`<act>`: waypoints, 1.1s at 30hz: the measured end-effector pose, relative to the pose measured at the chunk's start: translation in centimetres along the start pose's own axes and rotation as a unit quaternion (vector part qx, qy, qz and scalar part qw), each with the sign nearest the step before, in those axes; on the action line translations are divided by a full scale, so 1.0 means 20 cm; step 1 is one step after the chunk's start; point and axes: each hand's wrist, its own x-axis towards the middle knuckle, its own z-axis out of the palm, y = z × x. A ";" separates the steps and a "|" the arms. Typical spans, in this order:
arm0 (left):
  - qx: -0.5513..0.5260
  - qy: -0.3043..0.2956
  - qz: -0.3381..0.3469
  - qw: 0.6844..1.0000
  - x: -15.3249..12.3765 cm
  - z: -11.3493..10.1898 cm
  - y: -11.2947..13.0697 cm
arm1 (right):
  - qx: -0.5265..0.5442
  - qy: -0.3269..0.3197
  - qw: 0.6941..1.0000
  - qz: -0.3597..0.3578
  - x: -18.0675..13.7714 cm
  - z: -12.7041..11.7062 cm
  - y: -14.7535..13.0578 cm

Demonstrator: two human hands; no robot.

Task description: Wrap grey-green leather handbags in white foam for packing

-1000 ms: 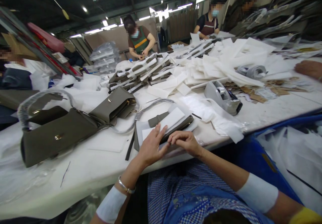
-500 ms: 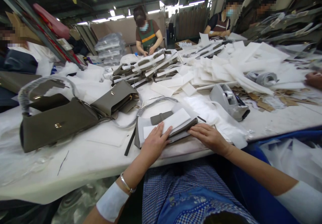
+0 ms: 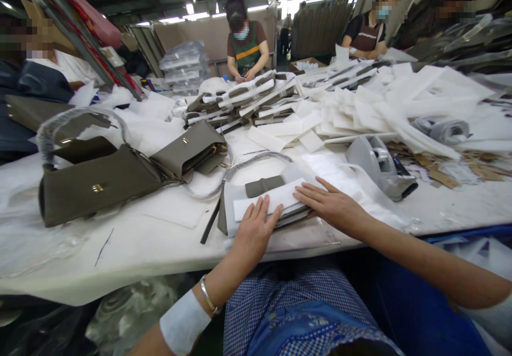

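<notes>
A dark olive handbag [image 3: 222, 218] lies flat at the table's front edge, with a strip of white foam sheet [image 3: 286, 196] across it. My left hand [image 3: 254, 229] rests on the left part of the strip, fingers stretched out. On the strip's right end lies my right hand [image 3: 330, 204], palm down with the fingers extended and the thumb apart. Above the strip shows a small olive strap tab [image 3: 264, 185]. The bag's plastic-wrapped handle [image 3: 256, 159] curves away behind it. Under my hands, part of the bag is hidden.
Two more olive handbags [image 3: 100, 185] [image 3: 190, 148] stand to the left. A grey tape dispenser [image 3: 374, 164] sits to the right, before heaped white foam sheets [image 3: 420, 100]. Stacked wrapped bags [image 3: 244, 100] lie behind. A co-worker [image 3: 248, 47] works across the table.
My right hand has moved from the bag's right edge up onto the white foam strip and flattened there. My left hand stays on the strip. The view has shifted slightly.
</notes>
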 end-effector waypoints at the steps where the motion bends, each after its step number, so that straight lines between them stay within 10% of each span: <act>1: -0.004 -0.002 -0.008 1.000 0.00 0.00 0.02 | 0.004 -0.003 1.000 -0.006 0.00 0.03 0.02; 9: -0.042 -0.044 -0.055 0.997 0.13 -0.11 0.15 | 0.005 0.026 0.999 0.025 -0.06 0.16 0.04; 19: -0.002 -0.006 0.085 0.996 0.06 0.01 -0.07 | 0.030 0.048 0.998 0.029 -0.06 0.17 0.02; 33: -0.070 -0.061 -0.034 0.995 0.22 -0.16 0.13 | 0.022 0.089 0.994 0.055 -0.07 0.20 -0.01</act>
